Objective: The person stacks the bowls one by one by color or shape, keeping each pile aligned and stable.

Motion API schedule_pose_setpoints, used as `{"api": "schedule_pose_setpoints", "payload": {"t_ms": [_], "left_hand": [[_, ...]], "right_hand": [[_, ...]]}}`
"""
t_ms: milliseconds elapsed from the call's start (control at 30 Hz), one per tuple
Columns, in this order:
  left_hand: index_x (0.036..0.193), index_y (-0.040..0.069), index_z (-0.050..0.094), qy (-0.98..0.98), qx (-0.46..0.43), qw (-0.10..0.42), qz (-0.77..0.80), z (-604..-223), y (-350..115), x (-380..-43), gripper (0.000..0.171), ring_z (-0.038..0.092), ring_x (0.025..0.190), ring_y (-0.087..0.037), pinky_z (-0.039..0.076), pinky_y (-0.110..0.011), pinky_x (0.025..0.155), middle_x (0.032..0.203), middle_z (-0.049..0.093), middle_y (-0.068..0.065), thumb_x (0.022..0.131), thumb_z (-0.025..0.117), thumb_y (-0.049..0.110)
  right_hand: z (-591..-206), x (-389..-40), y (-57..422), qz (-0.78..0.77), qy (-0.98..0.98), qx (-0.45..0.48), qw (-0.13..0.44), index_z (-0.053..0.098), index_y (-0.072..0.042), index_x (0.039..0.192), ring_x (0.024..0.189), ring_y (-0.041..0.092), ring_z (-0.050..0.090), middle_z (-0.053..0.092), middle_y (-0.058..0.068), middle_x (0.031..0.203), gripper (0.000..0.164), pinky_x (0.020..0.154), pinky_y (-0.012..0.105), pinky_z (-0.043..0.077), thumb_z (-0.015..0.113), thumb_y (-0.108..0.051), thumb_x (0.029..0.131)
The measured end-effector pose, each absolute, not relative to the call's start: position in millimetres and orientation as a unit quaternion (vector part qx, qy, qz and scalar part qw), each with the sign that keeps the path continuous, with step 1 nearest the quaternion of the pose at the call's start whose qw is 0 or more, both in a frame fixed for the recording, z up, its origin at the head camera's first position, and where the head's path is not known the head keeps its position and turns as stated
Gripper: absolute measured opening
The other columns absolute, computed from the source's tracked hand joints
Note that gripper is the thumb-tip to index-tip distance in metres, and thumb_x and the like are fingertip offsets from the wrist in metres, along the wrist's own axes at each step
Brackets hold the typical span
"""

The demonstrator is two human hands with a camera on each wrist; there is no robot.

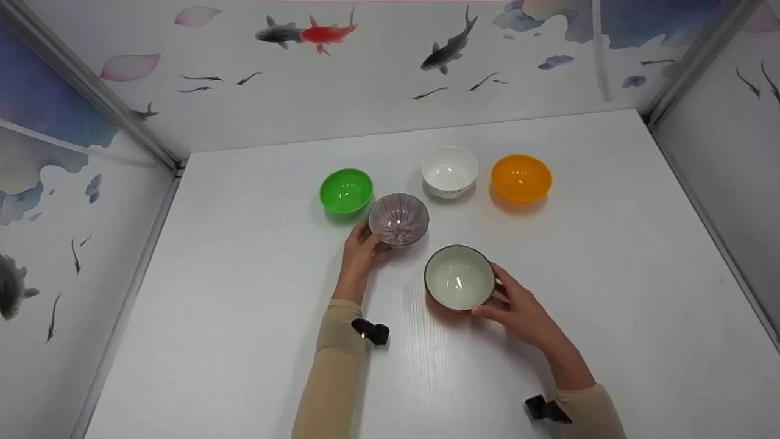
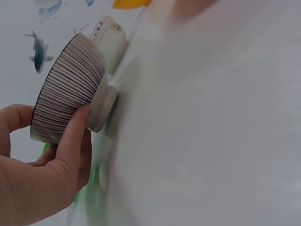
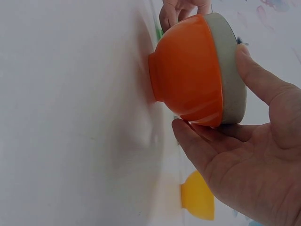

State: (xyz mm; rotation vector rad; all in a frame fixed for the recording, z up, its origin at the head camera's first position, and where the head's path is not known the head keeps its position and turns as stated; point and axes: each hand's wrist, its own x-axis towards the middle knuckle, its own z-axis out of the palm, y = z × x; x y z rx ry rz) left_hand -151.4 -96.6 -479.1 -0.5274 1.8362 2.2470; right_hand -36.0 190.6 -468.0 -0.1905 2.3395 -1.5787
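Note:
My left hand [image 1: 358,259] grips the near left side of a bowl with thin dark stripes [image 1: 399,213], purplish inside; the left wrist view shows its striped outer wall [image 2: 70,87] between thumb and fingers. To the right and nearer, my right hand [image 1: 525,314] holds a larger bowl [image 1: 458,277] by its right side. This one is pale green inside with a dark rim, and the right wrist view reveals an orange outer wall [image 3: 190,70] below a pale band. Both bowls stand mouth up and apart from each other. Whether their feet touch the table, I cannot tell.
Beyond the striped bowl, close to its upper left, stands a green bowl [image 1: 346,190]. A white bowl [image 1: 450,171] and a yellow-orange bowl [image 1: 521,178] stand farther back, to the right. Printed panels [image 1: 365,91] wall in the white table [image 1: 244,341] at the back and sides.

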Motion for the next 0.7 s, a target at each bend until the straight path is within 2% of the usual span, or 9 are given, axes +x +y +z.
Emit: {"api": "schedule_pose_setpoints", "payload": {"t_ms": [167, 433, 700], "left_hand": [[0.151, 0.000, 0.034, 0.612, -0.168, 0.096, 0.767, -477.2, -96.1, -149.9, 0.056, 0.061, 0.117, -0.029, 0.055, -0.041, 0.101, 0.152, 0.044, -0.020, 0.098, 0.053, 0.005], [0.152, 0.002, 0.033, 0.618, -0.156, 0.101, 0.764, -471.8, -95.1, -146.8, 0.058, 0.056, 0.130, -0.034, 0.055, -0.043, 0.103, 0.155, 0.041, -0.018, 0.099, 0.053, 0.006], [0.153, 0.002, 0.031, 0.614, -0.148, 0.107, 0.767, -463.6, -93.3, -145.2, 0.060, 0.055, 0.131, -0.033, 0.055, -0.040, 0.102, 0.156, 0.040, -0.017, 0.098, 0.053, 0.006]], "right_hand": [[-470.4, -37.6, 190.8, -0.550, 0.817, -0.060, 0.159, 0.022, -0.007, 0.159, 0.145, 0.043, 0.037, 0.027, 0.018, 0.163, 0.096, 0.114, 0.049, 0.039, 0.080, -0.027, 0.085], [-469.8, -37.4, 190.4, -0.552, 0.816, -0.065, 0.159, 0.022, -0.007, 0.158, 0.145, 0.042, 0.038, 0.028, 0.019, 0.162, 0.095, 0.114, 0.049, 0.039, 0.079, -0.026, 0.086], [-468.5, -36.6, 190.8, -0.549, 0.818, -0.071, 0.157, 0.022, -0.005, 0.158, 0.145, 0.044, 0.037, 0.028, 0.021, 0.162, 0.092, 0.114, 0.051, 0.039, 0.077, -0.026, 0.087]]}}
